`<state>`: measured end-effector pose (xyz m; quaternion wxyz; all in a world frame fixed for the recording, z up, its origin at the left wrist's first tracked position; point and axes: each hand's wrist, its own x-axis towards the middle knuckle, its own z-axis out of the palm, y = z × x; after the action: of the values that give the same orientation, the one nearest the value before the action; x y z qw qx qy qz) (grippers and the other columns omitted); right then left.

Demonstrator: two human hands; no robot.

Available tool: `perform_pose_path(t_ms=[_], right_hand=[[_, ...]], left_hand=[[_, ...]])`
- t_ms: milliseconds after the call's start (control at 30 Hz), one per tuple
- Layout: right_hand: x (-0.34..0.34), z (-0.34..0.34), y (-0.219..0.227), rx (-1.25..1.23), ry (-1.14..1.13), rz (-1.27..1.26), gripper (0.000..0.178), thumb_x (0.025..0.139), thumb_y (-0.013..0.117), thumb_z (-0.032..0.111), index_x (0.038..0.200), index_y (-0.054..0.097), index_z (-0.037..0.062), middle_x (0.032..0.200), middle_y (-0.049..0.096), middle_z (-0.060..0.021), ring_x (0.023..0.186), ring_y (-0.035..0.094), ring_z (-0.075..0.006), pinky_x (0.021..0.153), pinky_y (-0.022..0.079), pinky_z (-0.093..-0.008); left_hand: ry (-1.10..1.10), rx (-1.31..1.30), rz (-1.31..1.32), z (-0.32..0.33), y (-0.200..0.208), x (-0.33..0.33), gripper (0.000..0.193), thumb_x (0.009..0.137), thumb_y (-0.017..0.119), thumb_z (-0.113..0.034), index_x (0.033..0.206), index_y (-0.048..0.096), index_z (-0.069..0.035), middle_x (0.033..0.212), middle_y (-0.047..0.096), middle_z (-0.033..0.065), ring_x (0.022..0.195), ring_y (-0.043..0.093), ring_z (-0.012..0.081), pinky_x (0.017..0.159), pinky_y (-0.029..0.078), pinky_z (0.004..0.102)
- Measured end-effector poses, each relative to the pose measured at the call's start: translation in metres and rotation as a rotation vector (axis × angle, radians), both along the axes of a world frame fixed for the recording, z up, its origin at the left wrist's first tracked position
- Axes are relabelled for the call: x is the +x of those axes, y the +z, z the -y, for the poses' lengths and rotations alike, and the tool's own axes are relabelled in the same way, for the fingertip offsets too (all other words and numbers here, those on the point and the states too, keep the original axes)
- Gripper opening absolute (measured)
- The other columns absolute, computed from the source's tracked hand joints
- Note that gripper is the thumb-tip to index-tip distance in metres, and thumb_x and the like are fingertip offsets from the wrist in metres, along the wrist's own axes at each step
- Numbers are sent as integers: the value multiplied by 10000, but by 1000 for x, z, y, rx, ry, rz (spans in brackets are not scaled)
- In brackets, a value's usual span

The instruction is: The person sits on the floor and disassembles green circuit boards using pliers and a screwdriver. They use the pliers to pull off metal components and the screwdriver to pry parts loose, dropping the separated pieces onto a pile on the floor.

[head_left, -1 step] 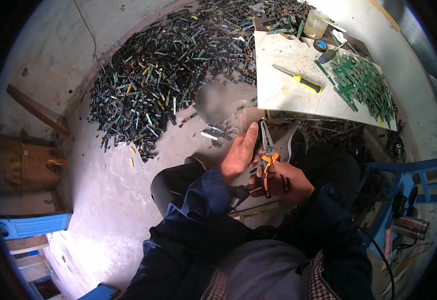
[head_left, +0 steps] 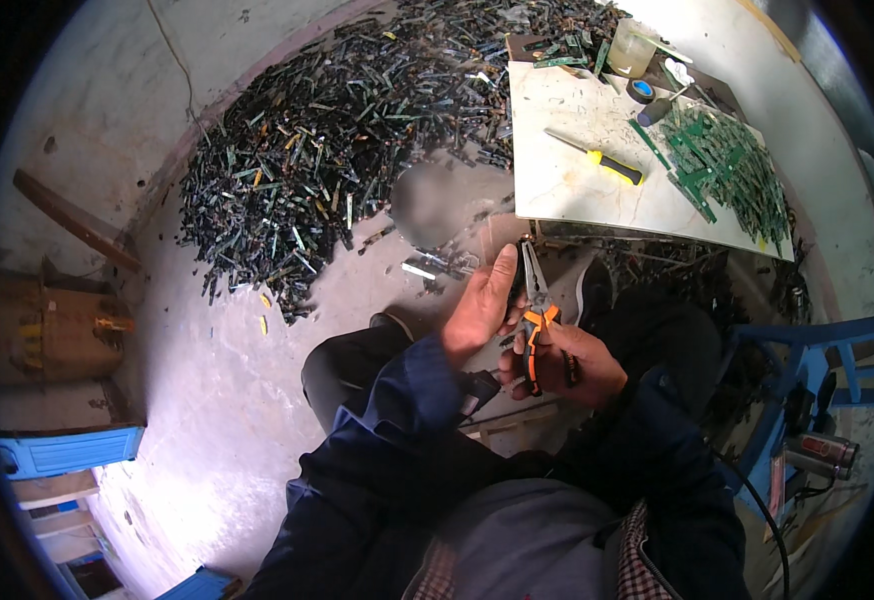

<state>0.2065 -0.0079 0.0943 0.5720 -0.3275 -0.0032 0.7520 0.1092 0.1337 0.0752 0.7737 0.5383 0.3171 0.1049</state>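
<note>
Nothing had visibly moved since the earlier frame: at centre, the right hand [head_left: 567, 365] gripped orange-handled pliers [head_left: 537, 310], their tip beside the open left hand [head_left: 482, 305], where a slip could nip those fingers.

Dark navy jacket sleeves, bare hands, grey top with what looks like checked lining, black trousers and shoes.

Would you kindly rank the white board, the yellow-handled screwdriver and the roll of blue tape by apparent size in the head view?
1. White board
2. Yellow-handled screwdriver
3. Roll of blue tape
</note>
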Motion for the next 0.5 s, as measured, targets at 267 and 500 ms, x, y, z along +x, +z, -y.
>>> perform_pose_path(t_ms=[267,500], right_hand=[[15,14,-9,57,92,233,400,947,508,417,1000,560,25,786,591,-98,592,555,-210,533,436,-336],[31,24,7,0,272,619,394,888,612,414,842,607,23,690,607,-69,560,572,-136,514,441,-261]], left_hand=[[-97,56,55,0,3,-4,610,988,223,-549,711,480,-70,501,382,8,386,341,102,383,275,250],[-167,47,-21,4,4,-39,581,959,321,-593,708,491,-97,542,402,-11,436,363,83,389,272,248]])
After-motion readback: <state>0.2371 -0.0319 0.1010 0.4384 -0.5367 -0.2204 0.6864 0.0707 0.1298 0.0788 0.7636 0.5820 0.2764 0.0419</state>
